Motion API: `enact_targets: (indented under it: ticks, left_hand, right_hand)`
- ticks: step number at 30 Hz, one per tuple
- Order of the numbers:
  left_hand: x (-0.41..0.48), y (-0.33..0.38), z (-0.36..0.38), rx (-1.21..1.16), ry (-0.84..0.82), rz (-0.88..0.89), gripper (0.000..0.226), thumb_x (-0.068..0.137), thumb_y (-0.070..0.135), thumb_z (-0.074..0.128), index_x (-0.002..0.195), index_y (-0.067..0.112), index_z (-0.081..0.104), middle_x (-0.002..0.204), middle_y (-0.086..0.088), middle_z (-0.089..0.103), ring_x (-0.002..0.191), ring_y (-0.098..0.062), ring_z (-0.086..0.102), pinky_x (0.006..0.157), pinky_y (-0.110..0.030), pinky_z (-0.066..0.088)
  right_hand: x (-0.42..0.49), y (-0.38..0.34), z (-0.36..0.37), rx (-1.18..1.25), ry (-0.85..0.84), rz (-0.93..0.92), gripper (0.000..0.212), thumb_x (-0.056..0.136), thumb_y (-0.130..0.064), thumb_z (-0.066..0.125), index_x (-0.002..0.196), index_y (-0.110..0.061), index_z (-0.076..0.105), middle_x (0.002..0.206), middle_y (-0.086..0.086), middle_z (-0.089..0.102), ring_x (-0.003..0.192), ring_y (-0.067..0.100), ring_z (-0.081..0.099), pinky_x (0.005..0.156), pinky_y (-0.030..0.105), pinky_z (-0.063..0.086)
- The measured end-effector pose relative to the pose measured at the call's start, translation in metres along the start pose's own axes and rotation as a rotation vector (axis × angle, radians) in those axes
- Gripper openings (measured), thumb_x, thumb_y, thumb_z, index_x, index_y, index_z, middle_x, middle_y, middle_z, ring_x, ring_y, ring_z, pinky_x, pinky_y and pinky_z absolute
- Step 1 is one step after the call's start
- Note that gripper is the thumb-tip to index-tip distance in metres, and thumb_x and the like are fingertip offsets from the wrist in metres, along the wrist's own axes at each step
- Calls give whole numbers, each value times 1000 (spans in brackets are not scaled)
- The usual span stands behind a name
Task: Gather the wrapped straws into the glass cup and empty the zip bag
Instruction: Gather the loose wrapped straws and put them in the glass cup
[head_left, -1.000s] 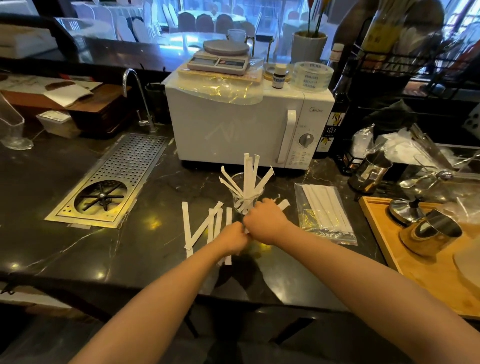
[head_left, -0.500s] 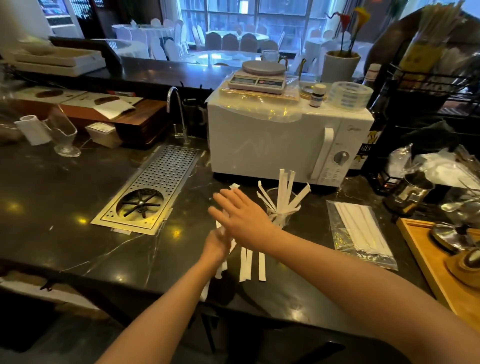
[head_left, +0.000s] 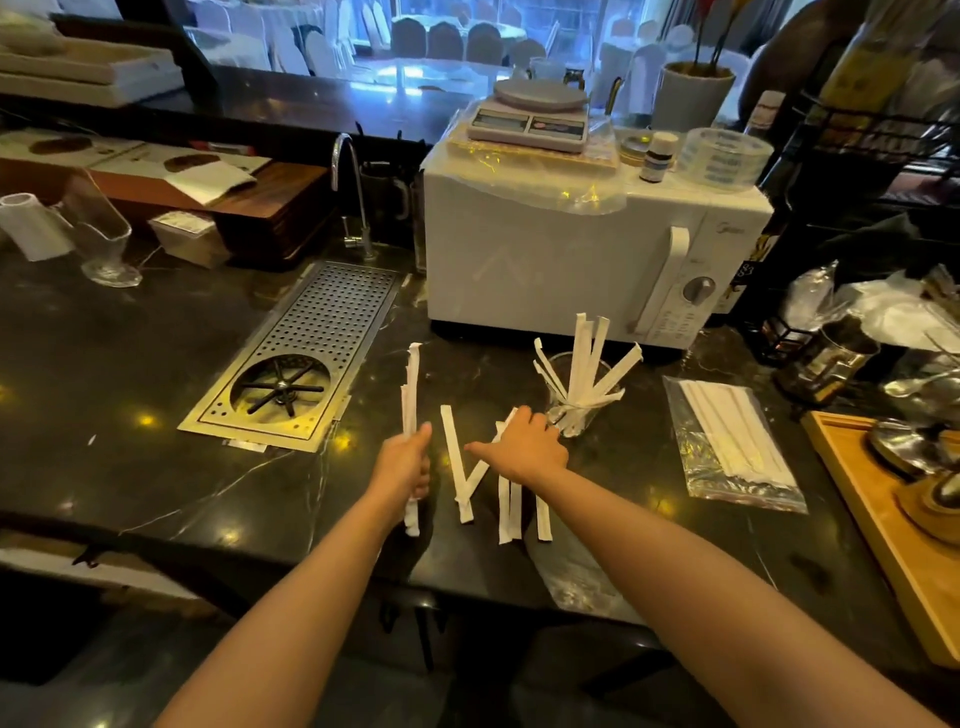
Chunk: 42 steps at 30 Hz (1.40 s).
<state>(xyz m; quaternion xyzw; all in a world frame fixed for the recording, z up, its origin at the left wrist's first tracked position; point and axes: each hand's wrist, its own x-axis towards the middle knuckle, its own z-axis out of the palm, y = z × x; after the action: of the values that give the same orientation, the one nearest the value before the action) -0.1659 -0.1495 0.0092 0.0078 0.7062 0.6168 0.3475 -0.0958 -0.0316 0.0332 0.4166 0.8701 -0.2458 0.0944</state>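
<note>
A glass cup (head_left: 563, 374) stands on the dark counter before the microwave, with several white wrapped straws (head_left: 584, 358) fanned out of it. Several more wrapped straws (head_left: 460, 470) lie loose on the counter in front of the cup. My left hand (head_left: 405, 462) is shut on a small upright bunch of wrapped straws (head_left: 411, 389), left of the loose ones. My right hand (head_left: 519, 447) lies palm down, fingers spread, over the loose straws, just left of the cup. A clear zip bag (head_left: 730, 447) with straws inside lies flat to the right of the cup.
A white microwave (head_left: 545, 260) with a scale on top stands behind the cup. A metal rinser tray (head_left: 306, 358) is set into the counter at left. A wooden tray (head_left: 872, 525) with metal pitchers sits at right. The counter's front edge runs under my forearms.
My left hand has lifted a bunch of straws upright and moved left. My right hand has dropped from above the left one onto the loose straws beside the cup.
</note>
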Motion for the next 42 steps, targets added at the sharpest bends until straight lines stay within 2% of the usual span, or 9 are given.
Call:
enact_targets:
  ticks: [5,11,16,21,25,33,36,38,42]
  left_hand:
    - [7,-1,-1,-41,-41,-22,37,95,29,41,61,16,41,51,2,31,28,-4,28,33,-16,25]
    - [12,-5,-8,-36,-45,-31,36,95,29,41,61,17,39,52,1,30,28,-4,26,31,-16,24]
    - [13,-6,-15,-30,-48,-24,35,95,28,41,61,17,39,52,1,30,26,-3,26,31,-15,23]
    - [12,-8,-19,-12,-31,-35,30,94,24,43,65,17,42,53,1,30,41,-9,26,34,-16,24]
    - [11,-8,-18,-6,-31,-32,30,94,24,43,65,17,42,54,1,31,44,-9,27,33,-15,25]
    - [13,-7,-11,3,-17,-43,28,93,25,45,66,17,43,53,1,32,37,-7,28,32,-15,25]
    - [14,-6,-7,-5,-34,-35,31,93,23,44,63,17,40,52,1,29,28,-3,26,31,-15,23]
    - [13,-5,-4,2,-36,-29,32,93,23,44,62,17,40,53,1,29,30,-4,27,32,-15,23]
    - [13,-4,3,28,-12,-36,31,93,25,44,63,17,40,54,0,30,43,-11,26,37,-18,24]
  right_hand:
    - [6,1,15,-34,-49,159,104,70,-70,55,144,-5,20,150,17,27,138,34,28,107,46,34]
    - [10,-15,26,-32,-19,192,112,66,-67,63,145,-3,15,149,17,27,136,33,28,105,45,36]
    - [8,-25,37,-49,34,112,96,72,-54,67,140,-3,22,143,15,32,132,31,32,101,41,39]
    - [11,-30,37,-79,28,48,85,73,-48,68,136,-4,30,140,15,38,130,31,36,100,39,41]
    - [13,-31,35,-114,35,3,74,77,-41,67,133,-4,35,139,15,42,130,30,37,101,37,39]
    - [18,-25,29,-210,32,-53,47,85,-24,60,125,-4,46,131,15,53,125,31,40,94,35,43]
    - [19,-20,24,-201,-12,-72,31,87,-14,56,116,-4,55,123,16,60,117,33,51,86,35,47]
    - [19,-19,20,-207,-43,-96,28,87,-14,56,113,-4,57,119,15,62,110,32,58,83,35,48]
    - [20,-15,15,-226,-109,-137,33,87,-17,58,116,-2,55,121,16,60,111,32,58,87,36,48]
